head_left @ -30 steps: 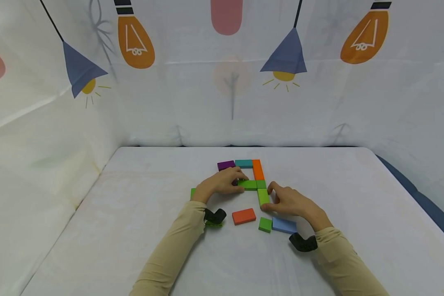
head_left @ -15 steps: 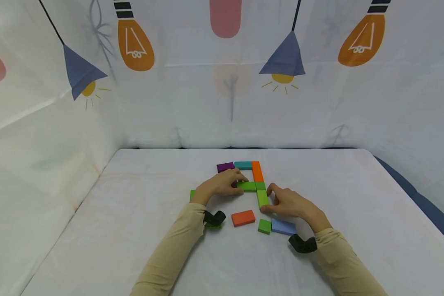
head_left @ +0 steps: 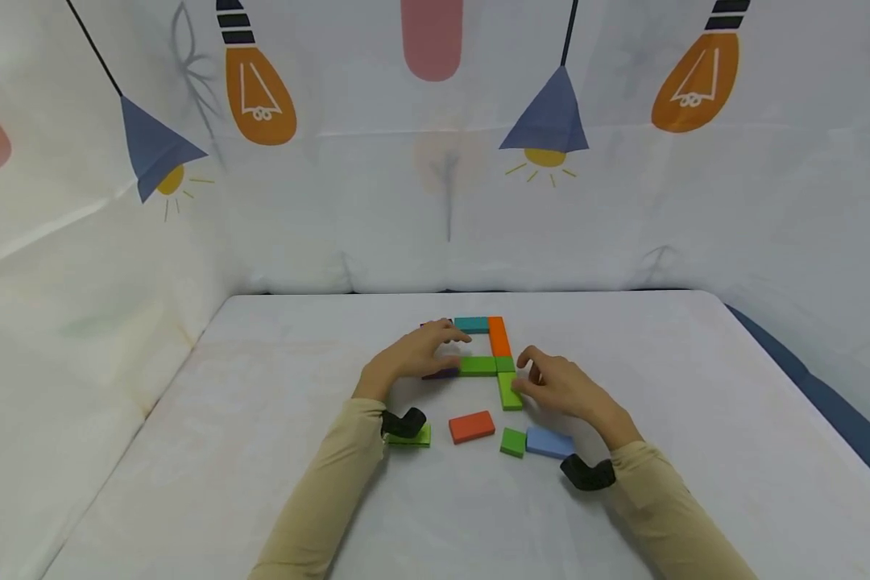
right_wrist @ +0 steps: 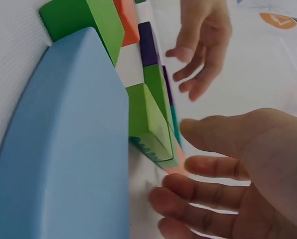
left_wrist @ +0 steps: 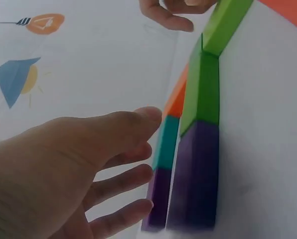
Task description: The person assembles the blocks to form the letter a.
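Observation:
My left hand (head_left: 413, 352) hovers with spread, relaxed fingers over the left end of a block figure, partly hiding a dark purple block (left_wrist: 196, 174) and a purple block (left_wrist: 158, 194). A green block (head_left: 477, 366) continues from the dark purple one to a small green block (head_left: 505, 364). Behind them, a teal block (head_left: 471, 325) meets an orange block (head_left: 499, 336) at the corner. My right hand (head_left: 565, 389), fingers loosely bent and holding nothing, is at the right side of the light green block (head_left: 509, 393), its thumb overlapping that block in the head view.
Nearer me lie a red-orange block (head_left: 471, 427), a small green block (head_left: 513, 442) and a blue block (head_left: 550, 442). Another light green block (head_left: 409, 437) is partly under my left wrist. The white table (head_left: 297, 483) ends at a printed cloth backdrop (head_left: 377, 201).
My left hand has let go of the block row, moving left and lifting off. My right fingers have come away from the light green block's side and risen slightly. The blocks keep their arrangement.

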The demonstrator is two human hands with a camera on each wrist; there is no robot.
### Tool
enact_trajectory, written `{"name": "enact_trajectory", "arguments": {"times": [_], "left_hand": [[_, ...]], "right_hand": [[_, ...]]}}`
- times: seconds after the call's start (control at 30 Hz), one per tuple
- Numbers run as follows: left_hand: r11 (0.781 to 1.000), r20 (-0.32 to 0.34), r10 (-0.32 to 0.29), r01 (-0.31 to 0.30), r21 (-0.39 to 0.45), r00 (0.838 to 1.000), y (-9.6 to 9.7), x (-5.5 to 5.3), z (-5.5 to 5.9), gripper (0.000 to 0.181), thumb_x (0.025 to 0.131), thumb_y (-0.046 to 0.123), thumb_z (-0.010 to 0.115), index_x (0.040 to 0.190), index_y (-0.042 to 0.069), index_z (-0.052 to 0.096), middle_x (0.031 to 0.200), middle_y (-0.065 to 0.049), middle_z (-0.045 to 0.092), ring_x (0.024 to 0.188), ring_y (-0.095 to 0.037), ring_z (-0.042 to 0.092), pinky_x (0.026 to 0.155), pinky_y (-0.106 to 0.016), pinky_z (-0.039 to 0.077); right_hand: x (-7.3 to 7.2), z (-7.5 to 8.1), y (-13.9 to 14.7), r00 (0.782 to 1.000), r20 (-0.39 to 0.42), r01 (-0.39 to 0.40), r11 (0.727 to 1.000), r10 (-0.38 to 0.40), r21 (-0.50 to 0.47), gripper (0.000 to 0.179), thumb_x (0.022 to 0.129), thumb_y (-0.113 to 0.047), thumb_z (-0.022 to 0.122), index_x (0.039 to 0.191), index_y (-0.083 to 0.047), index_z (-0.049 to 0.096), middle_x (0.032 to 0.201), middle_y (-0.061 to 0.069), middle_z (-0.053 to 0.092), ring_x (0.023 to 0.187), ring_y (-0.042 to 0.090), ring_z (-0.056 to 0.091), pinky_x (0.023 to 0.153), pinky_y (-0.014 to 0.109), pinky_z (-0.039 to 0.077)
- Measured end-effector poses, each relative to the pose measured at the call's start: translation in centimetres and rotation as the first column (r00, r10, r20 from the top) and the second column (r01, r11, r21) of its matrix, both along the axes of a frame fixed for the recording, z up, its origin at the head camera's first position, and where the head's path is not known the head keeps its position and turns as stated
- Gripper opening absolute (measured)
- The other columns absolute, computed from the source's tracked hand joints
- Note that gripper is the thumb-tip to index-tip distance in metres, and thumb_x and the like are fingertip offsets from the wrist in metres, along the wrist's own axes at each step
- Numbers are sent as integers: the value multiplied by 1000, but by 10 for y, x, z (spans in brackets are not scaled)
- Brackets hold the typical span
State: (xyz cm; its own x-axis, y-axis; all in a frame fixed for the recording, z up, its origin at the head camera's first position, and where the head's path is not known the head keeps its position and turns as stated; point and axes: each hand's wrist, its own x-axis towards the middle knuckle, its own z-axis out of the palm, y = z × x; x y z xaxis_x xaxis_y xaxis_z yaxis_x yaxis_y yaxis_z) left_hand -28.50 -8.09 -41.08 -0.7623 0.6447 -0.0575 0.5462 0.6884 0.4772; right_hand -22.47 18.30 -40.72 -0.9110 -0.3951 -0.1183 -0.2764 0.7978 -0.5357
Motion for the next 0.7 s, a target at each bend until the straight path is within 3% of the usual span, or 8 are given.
{"name": "enact_trajectory", "arguments": {"times": [0.17, 0.37, 0.5, 0.7], "left_hand": [[995, -23, 96, -97, -17, 995, -28, 5, 0, 38, 94, 30, 58, 130, 18, 57, 127, -5, 54, 111, -20, 52, 96, -39, 47], [982, -103, 179, -184, -35, 978, -65, 19, -2, 34, 94, 26, 57, 127, 17, 60, 127, -7, 53, 116, -25, 48, 91, -48, 49], [987, -118, 161, -162, -2, 980, -86, 28, -1, 30, 95, 17, 54, 124, 14, 61, 125, -8, 55, 115, -27, 49, 92, -48, 48], [995, -25, 100, -100, 27, 995, -102, 42, 1, 34, 95, 22, 56, 127, 10, 59, 120, -9, 58, 110, -26, 54, 95, -44, 45]], "right_hand": [[-4, -5, -3, 997, -78, 18, 1000, -18, -8, 33, 91, -27, 60, 117, -7, 53, 90, 7, 60, 75, 17, 53, 67, 29, 47], [-3, -9, -5, 989, -146, -35, 999, 36, 7, 39, 91, -24, 61, 124, -4, 54, 105, 12, 58, 91, 23, 57, 78, 39, 52], [-3, -12, -6, 982, -172, -75, 997, 79, 35, 45, 91, -24, 61, 129, -2, 52, 115, 16, 56, 101, 26, 56, 87, 45, 51], [-3, -12, -7, 986, -145, -76, 994, 86, 73, 48, 91, -27, 60, 133, -5, 50, 124, 17, 53, 109, 30, 52, 94, 51, 47]]}}
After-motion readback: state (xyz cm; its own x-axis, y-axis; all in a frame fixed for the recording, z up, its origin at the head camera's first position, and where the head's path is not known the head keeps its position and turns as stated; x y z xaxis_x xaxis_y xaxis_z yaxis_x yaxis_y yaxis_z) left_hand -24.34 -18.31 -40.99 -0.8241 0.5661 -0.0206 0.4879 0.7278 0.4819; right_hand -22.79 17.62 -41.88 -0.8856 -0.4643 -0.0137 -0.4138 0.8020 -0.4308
